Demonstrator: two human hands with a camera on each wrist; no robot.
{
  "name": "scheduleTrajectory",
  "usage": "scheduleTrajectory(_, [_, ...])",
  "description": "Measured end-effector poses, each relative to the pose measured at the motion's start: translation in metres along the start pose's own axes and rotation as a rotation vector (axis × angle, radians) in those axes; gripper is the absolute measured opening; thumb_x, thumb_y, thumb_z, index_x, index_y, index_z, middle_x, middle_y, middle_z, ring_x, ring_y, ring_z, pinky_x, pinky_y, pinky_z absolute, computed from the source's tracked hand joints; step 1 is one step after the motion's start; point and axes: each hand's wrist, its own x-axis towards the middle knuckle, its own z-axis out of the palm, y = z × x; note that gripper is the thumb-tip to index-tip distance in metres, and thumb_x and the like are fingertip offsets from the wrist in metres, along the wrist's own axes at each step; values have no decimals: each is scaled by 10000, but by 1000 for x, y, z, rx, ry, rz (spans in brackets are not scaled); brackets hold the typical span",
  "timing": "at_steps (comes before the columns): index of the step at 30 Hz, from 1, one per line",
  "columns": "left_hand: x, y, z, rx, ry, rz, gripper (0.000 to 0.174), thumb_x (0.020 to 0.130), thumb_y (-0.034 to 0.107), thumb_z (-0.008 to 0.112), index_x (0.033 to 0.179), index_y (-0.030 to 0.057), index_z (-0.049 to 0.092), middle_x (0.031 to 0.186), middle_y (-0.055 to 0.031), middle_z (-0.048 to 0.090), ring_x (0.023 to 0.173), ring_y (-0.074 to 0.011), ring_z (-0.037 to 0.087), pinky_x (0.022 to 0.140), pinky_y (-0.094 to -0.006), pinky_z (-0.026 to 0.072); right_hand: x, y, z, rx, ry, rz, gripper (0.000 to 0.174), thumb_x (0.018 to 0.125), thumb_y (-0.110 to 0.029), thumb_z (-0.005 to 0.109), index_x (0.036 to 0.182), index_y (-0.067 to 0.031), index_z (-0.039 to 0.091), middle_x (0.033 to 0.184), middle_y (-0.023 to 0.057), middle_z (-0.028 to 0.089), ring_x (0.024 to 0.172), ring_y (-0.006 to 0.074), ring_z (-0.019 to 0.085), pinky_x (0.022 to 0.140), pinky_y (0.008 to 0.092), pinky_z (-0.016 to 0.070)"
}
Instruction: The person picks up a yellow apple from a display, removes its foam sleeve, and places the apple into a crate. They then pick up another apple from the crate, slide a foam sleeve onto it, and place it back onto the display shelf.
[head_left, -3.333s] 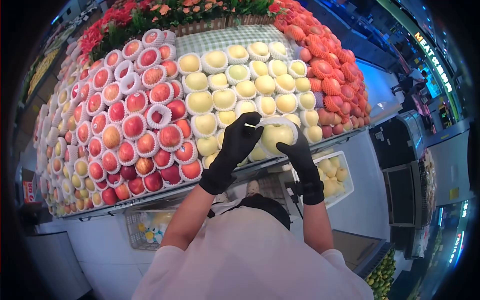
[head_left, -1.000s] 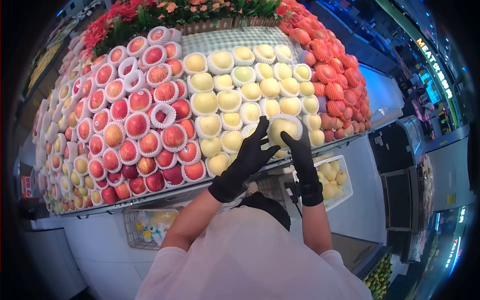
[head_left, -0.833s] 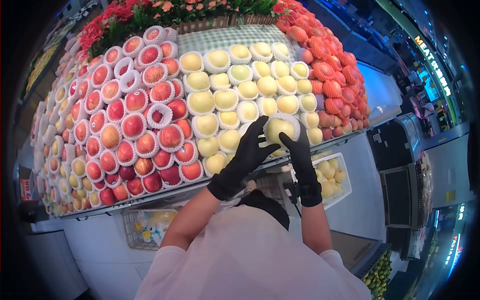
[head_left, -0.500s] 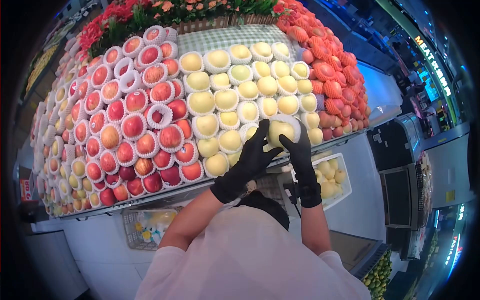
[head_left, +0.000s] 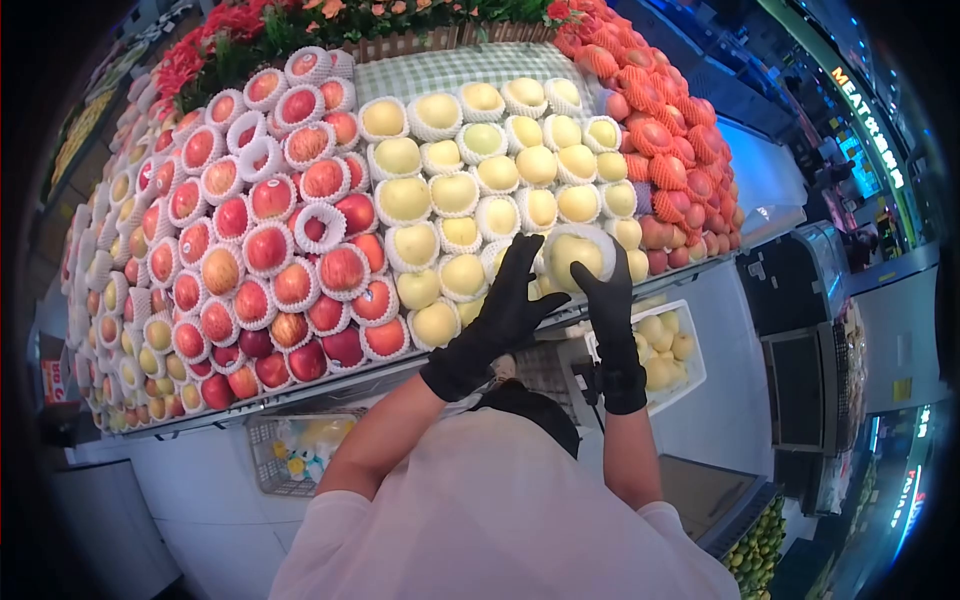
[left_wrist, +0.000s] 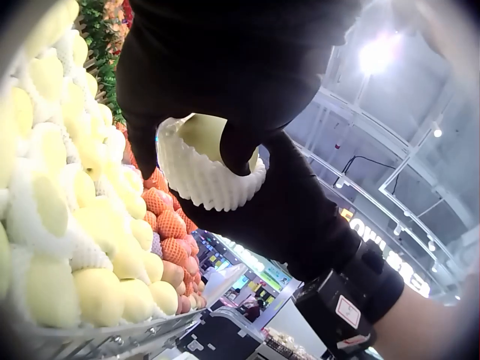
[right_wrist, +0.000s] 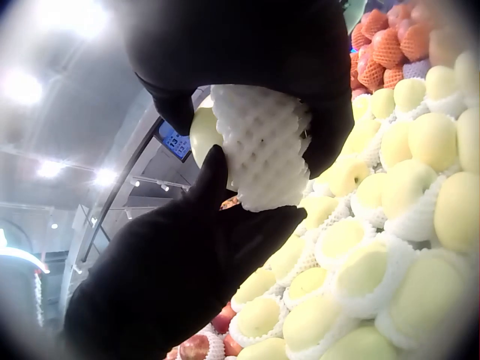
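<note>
In the head view, the black-gloved right hand (head_left: 608, 310) grips a pale yellow fruit (head_left: 577, 257) in a white foam net, with its thumb across the near side. To the left, the gloved left hand (head_left: 500, 310) has its fingers extended and its thumb apart, close against the fruit's left side. The right wrist view shows the foam net (right_wrist: 262, 146) between the right hand (right_wrist: 247, 45) above and the left hand (right_wrist: 172, 255) below, whose thumb lies by the bare yellow skin. In the left wrist view, the ribbed net (left_wrist: 206, 176) sits around the fruit's lower part.
Rows of netted yellow fruit (head_left: 404, 200) lie behind the hands, with red apples (head_left: 268, 249) to the left and orange-netted fruit (head_left: 650, 137) to the right. A white box (head_left: 697, 360) of yellow fruit and a grey basket (head_left: 266, 455) stand below the display edge.
Compared with about three seconds ago, the left fingers are straighter and lower beside the fruit. Lately both hands and the held fruit have shifted slightly right in the head view.
</note>
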Motion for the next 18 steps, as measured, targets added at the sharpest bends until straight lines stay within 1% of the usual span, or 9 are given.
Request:
scheduleTrajectory(3, [5,16,-1,-491,-130,-244,824,841,147,770,1484,23,269,1400,-165,470,1243,-267,523,998,-387,483,-2,-8,9,30,-11,8,618,859,-227,709,1359,8,432,1246,123,554,1144,229,546,989,362,443])
scheduleTrajectory(6, [11,18,-5,-639,-135,-401,792,858,145,749,1480,17,277,1386,-149,485,1242,-242,520,995,-367,480,-4,5,12,-69,5,19,599,913,-245,650,1394,12,401,1254,121,547,1147,232,544,996,353,433])
scheduleTrajectory(7, [14,16,-7,-640,-144,-391,767,872,144,731,1480,16,281,1382,-145,488,1239,-234,520,998,-363,477,-9,5,16,61,22,34,528,950,-217,599,1397,1,420,1219,112,570,1113,201,556,954,312,448])
scheduleTrajectory(10, [18,2,-18,-697,-185,-355,703,917,173,672,1479,6,284,1384,-130,487,1243,-215,512,1015,-362,461,-12,-7,6,-6,-85,78,450,951,-174,589,1361,-23,484,1162,92,602,1028,159,576,883,279,469])
scheduleTrajectory(11, [19,-3,-22,-752,-203,-333,690,934,205,650,1478,0,280,1394,-124,479,1253,-212,503,1026,-370,452,-14,-12,4,15,-72,157,412,923,-123,622,1318,-40,538,1105,62,619,945,121,573,819,267,478])
scheduleTrajectory(12, [18,-9,-24,-806,-220,-310,680,950,238,629,1477,-7,275,1404,-118,471,1263,-209,495,1038,-377,443,-14,-14,3,27,-53,144,419,910,-111,637,1312,-40,542,1102,57,617,938,120,572,811,268,482])
scheduleTrajectory(13, [15,-13,-25,-924,-232,-359,639,987,322,564,1470,1,296,1411,-110,463,1264,-216,495,1060,-379,414,-13,-16,3,38,-34,131,427,897,-99,652,1306,-40,546,1100,52,615,931,119,571,804,270,486])
scheduleTrajectory(16, [11,-21,-27,-981,-268,-356,630,996,363,546,1461,6,315,1414,-106,456,1254,-214,500,1048,-367,421,-6,-9,-4,-1,5,119,442,869,-85,689,1287,-36,553,1098,43,611,927,118,574,792,271,493])
scheduleTrajectory(18, [11,-23,-30,-842,-302,-230,651,989,399,550,1457,10,320,1417,-103,452,1250,-214,503,1033,-361,435,-5,-6,-4,-12,0,134,442,863,-90,699,1278,-32,556,1105,44,611,924,120,580,793,270,498])
